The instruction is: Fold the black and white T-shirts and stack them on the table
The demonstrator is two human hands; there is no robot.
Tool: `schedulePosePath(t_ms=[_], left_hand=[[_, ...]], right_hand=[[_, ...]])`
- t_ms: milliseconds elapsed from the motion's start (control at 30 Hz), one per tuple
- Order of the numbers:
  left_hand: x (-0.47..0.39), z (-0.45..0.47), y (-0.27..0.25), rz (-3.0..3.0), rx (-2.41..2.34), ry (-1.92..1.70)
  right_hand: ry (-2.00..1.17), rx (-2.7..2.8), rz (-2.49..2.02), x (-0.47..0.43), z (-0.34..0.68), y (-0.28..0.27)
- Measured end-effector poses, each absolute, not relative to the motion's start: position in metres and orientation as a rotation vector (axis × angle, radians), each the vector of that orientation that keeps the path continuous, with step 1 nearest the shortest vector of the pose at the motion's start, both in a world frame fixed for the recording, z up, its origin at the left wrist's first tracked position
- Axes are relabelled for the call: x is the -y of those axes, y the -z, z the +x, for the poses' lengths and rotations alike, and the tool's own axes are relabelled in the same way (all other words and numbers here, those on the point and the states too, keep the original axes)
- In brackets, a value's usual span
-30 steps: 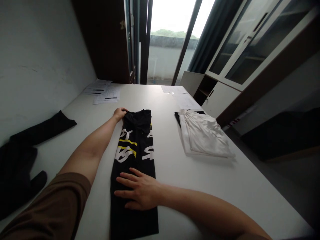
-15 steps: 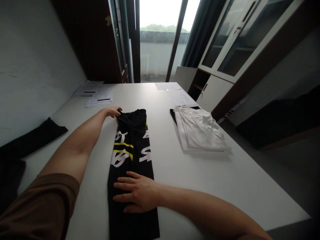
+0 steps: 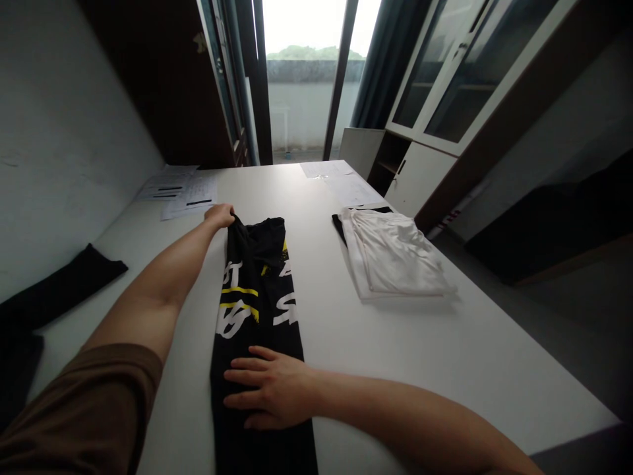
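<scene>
A black T-shirt (image 3: 262,330) with white lettering and yellow stripes lies folded into a long strip on the white table (image 3: 395,369). My left hand (image 3: 220,214) is closed on its far left corner and lifts the cloth there a little, so that creases run down from the grip. The fingertips of that hand are partly hidden. Flat on the lower part of the shirt rests my right hand (image 3: 271,389), its fingers spread. The shirt's near end runs out of the bottom of the view.
To the right lies a stack of folded clothes, a white garment (image 3: 395,254) on top and black cloth beneath. Dark clothing (image 3: 64,284) lies at the left. Paper sheets (image 3: 190,194) lie at the far left, and others (image 3: 341,185) at the far right. Cabinets (image 3: 430,171) stand beyond.
My left hand has pulled the shirt's far left corner slightly up and outward, and the cloth there is more creased. The right hand stays flat on the shirt. The view has shifted slightly.
</scene>
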State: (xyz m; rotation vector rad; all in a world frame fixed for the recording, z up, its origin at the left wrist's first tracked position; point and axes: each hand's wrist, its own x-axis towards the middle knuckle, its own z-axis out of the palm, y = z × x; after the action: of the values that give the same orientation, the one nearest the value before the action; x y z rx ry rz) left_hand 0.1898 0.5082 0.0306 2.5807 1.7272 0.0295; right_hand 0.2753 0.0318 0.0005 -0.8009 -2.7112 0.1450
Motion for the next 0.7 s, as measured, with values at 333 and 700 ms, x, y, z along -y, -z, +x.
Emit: schedulePosePath(t_ms=[333,700], left_hand=[[-0.490,0.202,0.003,2.727,-1.652,0.166],[-0.498,0.224,-0.011,2.741,-1.241,0.440]], right_hand=[[-0.166,2.695,-0.832,-0.032,0.276,0.006],[-0.180,2.695,-0.835,-0.033,0.277,0.003]])
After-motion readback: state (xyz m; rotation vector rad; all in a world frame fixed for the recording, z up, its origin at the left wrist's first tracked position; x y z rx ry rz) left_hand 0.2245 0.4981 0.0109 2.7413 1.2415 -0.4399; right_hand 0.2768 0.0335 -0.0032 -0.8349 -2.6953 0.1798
